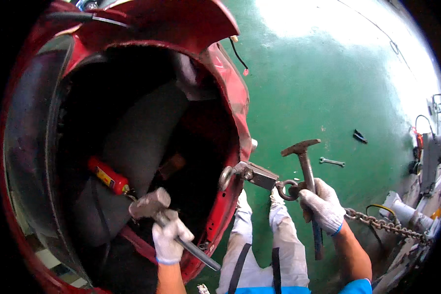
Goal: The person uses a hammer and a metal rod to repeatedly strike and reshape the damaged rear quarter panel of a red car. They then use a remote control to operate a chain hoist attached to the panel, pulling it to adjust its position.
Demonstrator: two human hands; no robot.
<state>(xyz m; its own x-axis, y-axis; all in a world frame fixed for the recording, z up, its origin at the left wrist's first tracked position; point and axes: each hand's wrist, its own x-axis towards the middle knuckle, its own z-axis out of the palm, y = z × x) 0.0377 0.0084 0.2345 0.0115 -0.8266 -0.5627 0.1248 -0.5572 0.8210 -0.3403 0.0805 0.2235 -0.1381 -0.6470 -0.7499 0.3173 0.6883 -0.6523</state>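
In a white glove, my left hand (169, 239) is closed round the handle of a club hammer (152, 204). Its blocky head is over the dark boot of a red car (234, 132). My right hand (324, 205), also gloved, grips a rusty body hammer (306, 164) with its narrow head up and its handle end below the fist. Beside that hammer is the steel ring (287, 190) of a pull clamp (260, 176), which sits at the car's rear edge. A taut chain (384, 223) runs from near my right hand to the right; their exact connection is hidden.
Inside the boot lies a red fire extinguisher (108, 175). On the green floor (299, 88) are a spanner (332, 161) and a dark hand tool (360, 136). Grey pulling equipment (410, 211) stands at the right. My legs (284, 235) are just below the clamp.
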